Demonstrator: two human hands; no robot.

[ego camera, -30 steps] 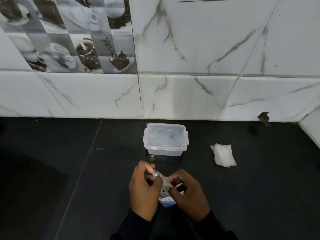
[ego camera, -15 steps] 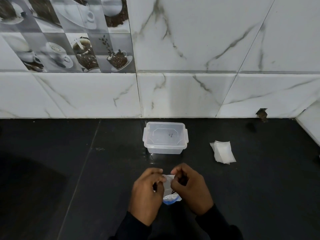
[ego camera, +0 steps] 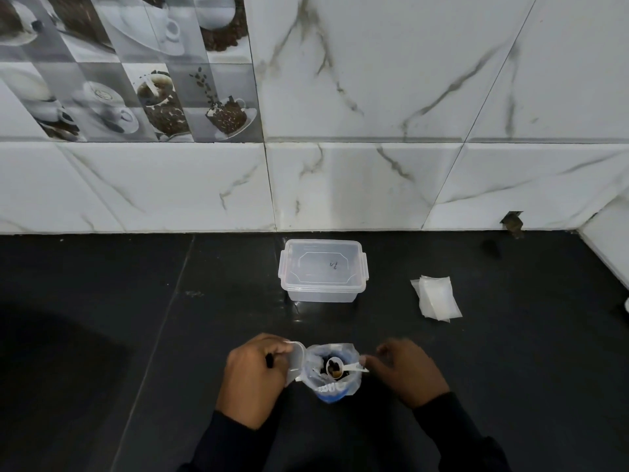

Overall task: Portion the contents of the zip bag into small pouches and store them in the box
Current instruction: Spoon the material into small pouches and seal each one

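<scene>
The zip bag (ego camera: pixel 340 386), clear with a blue base, stands open on the black counter close to me, with dark contents inside. My right hand (ego camera: pixel 405 373) pinches the handle of a small white spoon (ego camera: pixel 335 367); its bowl sits in the bag's mouth with brown bits in it. My left hand (ego camera: pixel 253 376) grips a small clear pouch (ego camera: pixel 295 364) against the bag's left side. The clear plastic box (ego camera: pixel 323 275) stands behind the bag near the wall, with its lid on.
A stack of empty small pouches (ego camera: pixel 437 298) lies to the right of the box. The marble-tiled wall (ego camera: pixel 340 185) runs along the back of the counter, and a side wall (ego camera: pixel 609 240) closes off the far right.
Both hands were working together at the top of the bag. Now they have parted: the bag stands open, the right holds a spoon in it and the left holds a pouch beside it.
</scene>
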